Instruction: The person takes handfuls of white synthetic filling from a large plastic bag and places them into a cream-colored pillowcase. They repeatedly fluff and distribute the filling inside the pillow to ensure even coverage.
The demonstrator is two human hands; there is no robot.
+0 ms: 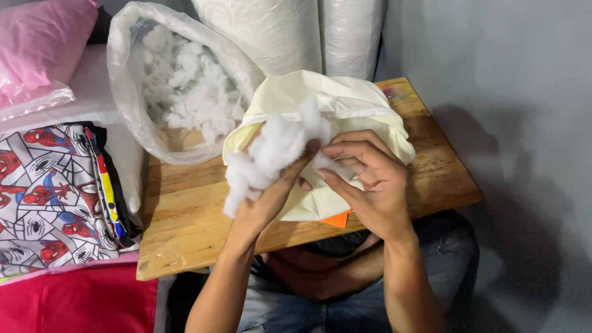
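Fingers of my left hand [271, 194] pinch white stuffing [271, 154] while my right hand [370, 185], fingers curled, presses the cream cushion cover [345, 105] at twelve o'clock on the bench [185, 209].

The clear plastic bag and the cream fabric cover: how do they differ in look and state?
The clear plastic bag is see-through and stands open by itself on the wooden table, untouched; the cream fabric cover is opaque and gripped by the right hand. The bag's white stuffing sits loose inside; at the cover, the left hand holds a stuffing clump at its opening. Both rest on the table.
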